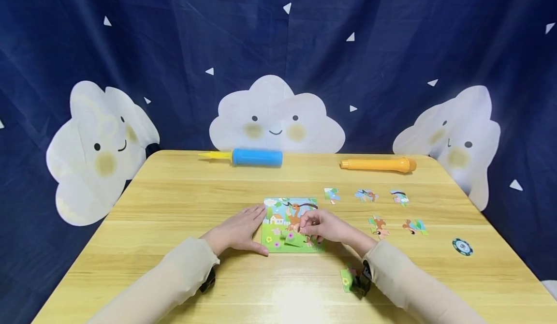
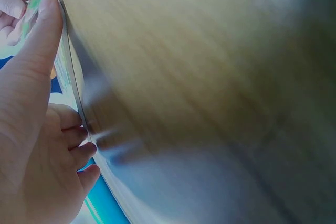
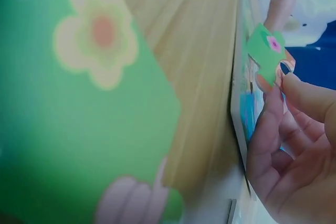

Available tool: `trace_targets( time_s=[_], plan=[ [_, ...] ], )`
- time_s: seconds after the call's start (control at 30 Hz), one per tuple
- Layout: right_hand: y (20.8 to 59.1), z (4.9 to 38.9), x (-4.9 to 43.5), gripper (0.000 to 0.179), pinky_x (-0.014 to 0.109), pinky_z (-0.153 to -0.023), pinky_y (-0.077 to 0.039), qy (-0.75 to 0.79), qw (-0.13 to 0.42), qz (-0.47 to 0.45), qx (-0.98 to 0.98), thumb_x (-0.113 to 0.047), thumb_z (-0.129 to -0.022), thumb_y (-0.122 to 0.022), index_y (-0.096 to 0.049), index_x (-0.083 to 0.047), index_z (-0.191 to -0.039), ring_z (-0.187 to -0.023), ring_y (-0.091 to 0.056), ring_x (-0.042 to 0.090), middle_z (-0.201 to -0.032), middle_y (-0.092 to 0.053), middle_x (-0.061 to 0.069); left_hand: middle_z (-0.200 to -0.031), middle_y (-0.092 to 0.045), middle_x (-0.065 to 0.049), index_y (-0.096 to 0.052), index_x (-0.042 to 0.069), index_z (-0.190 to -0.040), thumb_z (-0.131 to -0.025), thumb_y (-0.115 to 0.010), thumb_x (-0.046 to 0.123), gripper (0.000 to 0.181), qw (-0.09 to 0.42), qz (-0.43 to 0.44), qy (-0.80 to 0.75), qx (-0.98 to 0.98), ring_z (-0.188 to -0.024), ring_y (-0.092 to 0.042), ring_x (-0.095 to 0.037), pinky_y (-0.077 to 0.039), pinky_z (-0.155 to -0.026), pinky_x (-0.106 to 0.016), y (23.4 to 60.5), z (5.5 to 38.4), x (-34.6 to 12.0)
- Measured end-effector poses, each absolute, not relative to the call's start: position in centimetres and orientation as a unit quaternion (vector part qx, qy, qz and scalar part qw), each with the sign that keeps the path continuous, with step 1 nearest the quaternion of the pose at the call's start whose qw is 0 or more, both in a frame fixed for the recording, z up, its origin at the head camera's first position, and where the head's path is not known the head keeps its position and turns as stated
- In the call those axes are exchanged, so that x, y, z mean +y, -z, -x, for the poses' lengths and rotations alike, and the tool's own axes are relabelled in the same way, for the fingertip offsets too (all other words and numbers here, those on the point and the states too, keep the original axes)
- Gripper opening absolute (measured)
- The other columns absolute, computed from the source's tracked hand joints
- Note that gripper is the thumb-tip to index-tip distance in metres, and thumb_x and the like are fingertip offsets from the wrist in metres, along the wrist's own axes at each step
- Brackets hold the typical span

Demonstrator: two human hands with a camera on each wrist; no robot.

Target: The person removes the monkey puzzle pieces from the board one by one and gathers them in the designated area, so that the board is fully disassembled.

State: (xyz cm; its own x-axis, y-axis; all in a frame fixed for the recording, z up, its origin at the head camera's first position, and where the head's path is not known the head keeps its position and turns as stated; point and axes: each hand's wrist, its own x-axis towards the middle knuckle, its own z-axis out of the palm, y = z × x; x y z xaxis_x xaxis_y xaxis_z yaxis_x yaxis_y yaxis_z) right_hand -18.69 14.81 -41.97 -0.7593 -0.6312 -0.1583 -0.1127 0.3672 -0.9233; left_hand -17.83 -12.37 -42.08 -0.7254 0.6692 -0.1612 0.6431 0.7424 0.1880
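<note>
A small picture puzzle board (image 1: 278, 249) lies on the table, printed with a white house, grass and a brown animal. My left hand (image 1: 238, 228) rests at its left edge, fingers straight and thumb stretched along the lower left corner. Above the board's lower middle, my right hand (image 1: 324, 225) pinches a green puzzle piece (image 3: 269, 51) between thumb and fingertips. That piece bears a pink flower and is tilted over the board. Close under the right wrist, another green puzzle piece (image 1: 346, 280) with a yellow flower lies on the table, partly hidden by the black wrist camera (image 1: 363, 281).
Right of the board lie several loose puzzle pieces, among them a brown one (image 1: 379, 227) and a blue-and-green one (image 1: 331, 194). Beyond them is a poker chip (image 1: 462, 246). Along the back edge are a blue hand pump (image 1: 257, 157) and an orange toy microphone (image 1: 376, 164).
</note>
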Motion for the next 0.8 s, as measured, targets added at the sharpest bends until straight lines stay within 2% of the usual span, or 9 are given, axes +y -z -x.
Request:
trace_targets(
  time_s=[0.1,0.3,0.4,0.6,0.8],
  plan=[
    [41.8,18.8,15.2,0.011,0.026,-0.05,-0.046,0.527,0.257,0.221,0.779,-0.012,-0.091,-0.059,-0.058,0.0,-0.089,-0.057,-0.046,0.018,-0.074,-0.054,0.007,-0.148,-0.016,-0.022,-0.021,-0.008,-0.142,-0.072,-0.056,0.07,0.111,0.11,-0.355,-0.063,0.926,-0.135,-0.016,-0.034,-0.016,-0.109,-0.044,42.0,17.8,-12.3],
    [40.8,18.5,16.6,0.013,0.028,-0.052,-0.046,0.536,0.248,0.218,0.777,-0.012,-0.089,-0.061,-0.058,0.001,-0.089,-0.059,-0.05,0.018,-0.076,-0.054,0.013,-0.148,-0.016,-0.022,-0.021,-0.008,-0.142,-0.072,-0.057,0.07,0.111,0.111,-0.351,-0.062,0.927,-0.136,-0.016,-0.033,-0.015,-0.109,-0.043,42.0,17.8,-12.3],
    [40.2,18.2,17.7,0.013,0.027,-0.052,-0.047,0.527,0.241,0.225,0.783,-0.012,-0.09,-0.06,-0.057,0.001,-0.09,-0.06,-0.05,0.017,-0.075,-0.054,0.012,-0.148,-0.016,-0.022,-0.021,-0.008,-0.142,-0.072,-0.057,0.07,0.111,0.113,-0.35,-0.06,0.928,-0.136,-0.016,-0.033,-0.015,-0.109,-0.043,42.0,17.8,-12.3],
    [39.1,17.5,21.2,0.013,0.025,-0.051,-0.045,0.498,0.227,0.242,0.801,-0.012,-0.09,-0.059,-0.058,0.001,-0.09,-0.058,-0.048,0.014,-0.07,-0.053,0.007,-0.148,-0.015,-0.022,-0.021,-0.007,-0.142,-0.072,-0.057,0.07,0.111,0.115,-0.348,-0.059,0.928,-0.136,-0.015,-0.033,-0.014,-0.109,-0.043,42.0,17.8,-12.3],
    [39.1,16.5,25.6,0.011,0.023,-0.047,-0.042,0.478,0.242,0.254,0.806,-0.009,-0.09,-0.058,-0.058,0.002,-0.088,-0.055,-0.049,0.014,-0.069,-0.056,0.011,-0.149,-0.015,-0.022,-0.021,-0.007,-0.142,-0.072,-0.057,0.07,0.111,0.116,-0.348,-0.056,0.929,-0.136,-0.015,-0.033,-0.014,-0.11,-0.043,42.0,17.8,-12.3]
  ],
)
